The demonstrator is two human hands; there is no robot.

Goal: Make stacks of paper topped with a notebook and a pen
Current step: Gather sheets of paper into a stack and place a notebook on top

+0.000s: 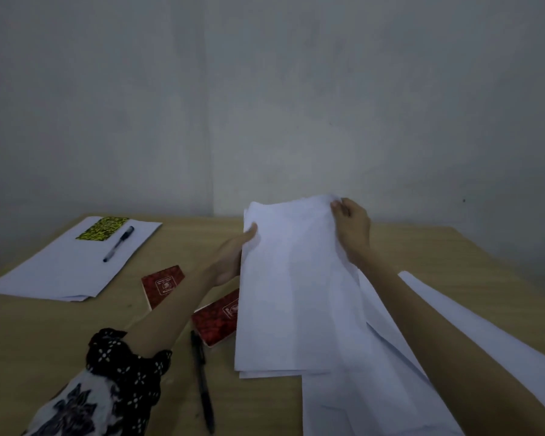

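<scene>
I hold a sheaf of white paper (291, 284) lifted at its far end above the wooden table (44, 335). My left hand (233, 256) grips its left edge and my right hand (351, 229) pinches its far right corner. At the back left lies a paper stack (60, 272) with a yellow-patterned notebook (103, 228) and a pen (118, 243) on top. Two red notebooks (162, 284) (214, 319) lie between the stacks, the nearer one partly under the held paper. A black pen (202, 379) lies near the front.
More loose white sheets (375, 404) spread under my right forearm toward the table's right front corner. A grey wall (265, 89) stands right behind the table's far edge.
</scene>
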